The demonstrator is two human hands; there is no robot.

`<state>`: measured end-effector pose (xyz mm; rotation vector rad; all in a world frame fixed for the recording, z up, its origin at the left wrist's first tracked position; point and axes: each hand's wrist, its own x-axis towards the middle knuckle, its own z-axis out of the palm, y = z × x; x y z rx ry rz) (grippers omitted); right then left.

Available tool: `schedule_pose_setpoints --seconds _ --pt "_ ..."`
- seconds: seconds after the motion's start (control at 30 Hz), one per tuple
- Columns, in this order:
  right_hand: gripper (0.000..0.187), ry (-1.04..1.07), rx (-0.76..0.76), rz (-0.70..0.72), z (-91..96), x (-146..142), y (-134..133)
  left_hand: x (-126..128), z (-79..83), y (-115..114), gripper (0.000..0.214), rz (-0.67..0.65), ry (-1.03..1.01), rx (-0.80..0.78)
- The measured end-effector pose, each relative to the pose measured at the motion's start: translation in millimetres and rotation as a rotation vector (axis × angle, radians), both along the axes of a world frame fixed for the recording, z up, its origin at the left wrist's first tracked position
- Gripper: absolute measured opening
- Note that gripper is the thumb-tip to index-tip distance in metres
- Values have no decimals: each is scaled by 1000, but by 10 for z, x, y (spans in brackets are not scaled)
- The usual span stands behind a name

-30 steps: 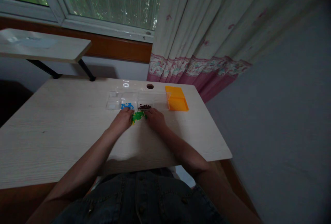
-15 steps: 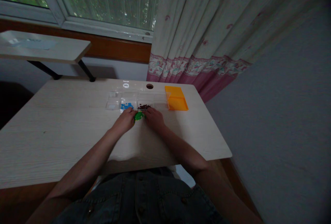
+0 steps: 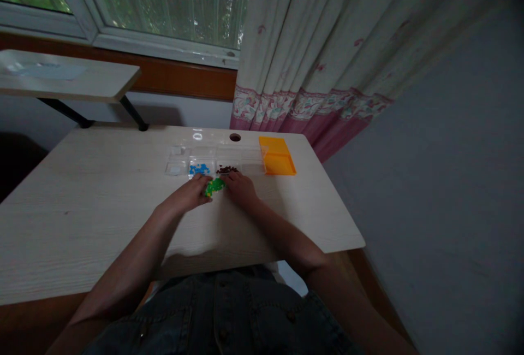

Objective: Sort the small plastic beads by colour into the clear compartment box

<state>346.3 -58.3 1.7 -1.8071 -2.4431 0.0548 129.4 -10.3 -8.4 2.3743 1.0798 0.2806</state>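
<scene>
A small heap of green pieces (image 3: 215,185) with some yellow among them lies on the table between my hands. My left hand (image 3: 193,192) is at its left side, thumb and fingers apart around the edge of the heap. From the right, my right hand (image 3: 241,188) reaches in with its fingertips at the heap, close to the tray's front edge; its thumb is hard to see. Just beyond is a clear compartmented tray (image 3: 254,166). Blue pieces (image 3: 199,169) lie in one front compartment and dark brown pieces (image 3: 226,169) in another to its right.
An open orange box (image 3: 280,165) stands at the tray's right end. Behind the tray is a round hole (image 3: 234,137) in the tabletop (image 3: 102,196). A raised shelf (image 3: 69,84) on black legs is at the back left, and a curtain (image 3: 303,71) hangs behind the table.
My left hand has opened and shifted left. The green pieces, bunched between both hands before, now spread wider on the table. My right hand has barely moved.
</scene>
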Motion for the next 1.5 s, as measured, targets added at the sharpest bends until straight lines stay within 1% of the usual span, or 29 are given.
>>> schedule_pose_setpoints --seconds 0.23,0.43,0.67,0.8,0.93,1.03,1.13,1.27,1.37,1.5 --pt "41 -7 11 14 -15 4 5 9 -47 33 53 27 -51 53" --pt "41 -1 28 25 -17 2 3 58 -7 22 48 41 -79 65" --pt "42 8 20 30 -30 4 9 -38 -28 82 55 61 -103 12" --pt "40 18 27 50 -35 15 14 -50 -10 82 54 60 -78 8" --pt "42 49 10 30 -43 23 14 -31 12 65 50 36 -54 16" --pt "42 100 9 27 -57 34 8 -19 -10 62 46 25 -71 32" --pt "42 216 36 15 -64 84 0 -20 -22 68 45 14 -90 50" --pt "45 386 107 -12 -52 240 2 -89 52 88 51 -22 -113 23" --pt "43 385 132 61 -33 362 11 -165 122 104 57 -58 -85 -41" --pt "37 305 108 173 -2 409 2 -203 115 113 48 -60 -38 -81"
